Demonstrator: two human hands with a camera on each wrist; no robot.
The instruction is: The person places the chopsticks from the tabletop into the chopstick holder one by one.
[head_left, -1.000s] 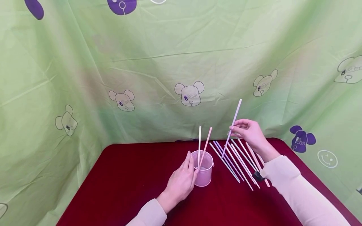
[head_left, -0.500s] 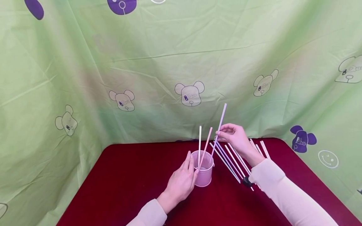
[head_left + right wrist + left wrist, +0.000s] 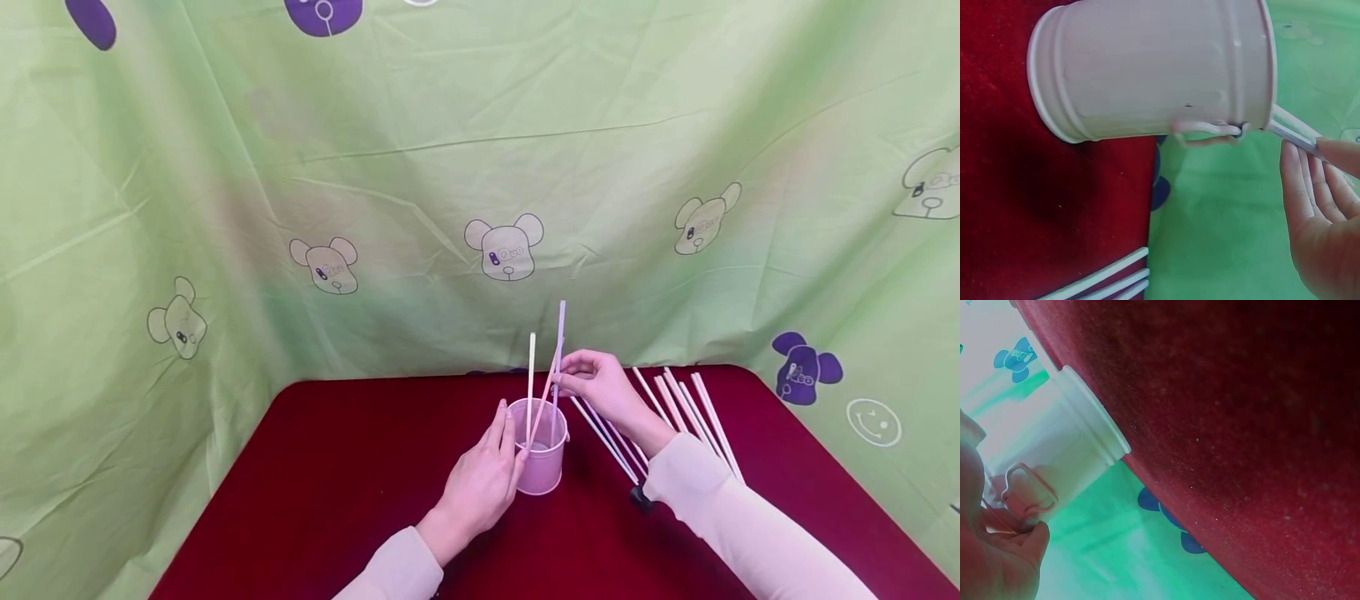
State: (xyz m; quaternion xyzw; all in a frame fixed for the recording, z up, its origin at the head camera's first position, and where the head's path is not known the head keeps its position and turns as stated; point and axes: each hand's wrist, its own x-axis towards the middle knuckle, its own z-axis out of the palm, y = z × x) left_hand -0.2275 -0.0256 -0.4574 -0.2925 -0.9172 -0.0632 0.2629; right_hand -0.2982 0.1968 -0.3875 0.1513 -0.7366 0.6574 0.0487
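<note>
A small pink metal bucket [image 3: 542,471] with a wire handle [image 3: 1035,487] stands on the red cloth. My left hand [image 3: 477,483] holds its left side near the rim, fingers along the wall and thumb toward the front. Between thumb and fingertips, my right hand [image 3: 600,387] pinches a purple straw [image 3: 561,333] above the bucket's right rim. The straw's lower end is inside the bucket, nearly upright. A pale yellow straw [image 3: 531,367] and a pink straw [image 3: 548,392] lean in the bucket too. In the right wrist view, the pinched straw [image 3: 1294,134] emerges beside the rim.
Several pastel straws [image 3: 697,417] lie spread on the table [image 3: 360,475] right of the bucket, partly under my right forearm. A black wrist device [image 3: 641,498] sits at the right cuff. Green printed curtain [image 3: 420,183] hangs behind the table's far edge.
My right hand has carried the purple straw left and down, from above the loose straws into the bucket. The straw has become more upright. My left hand has stayed on the bucket.
</note>
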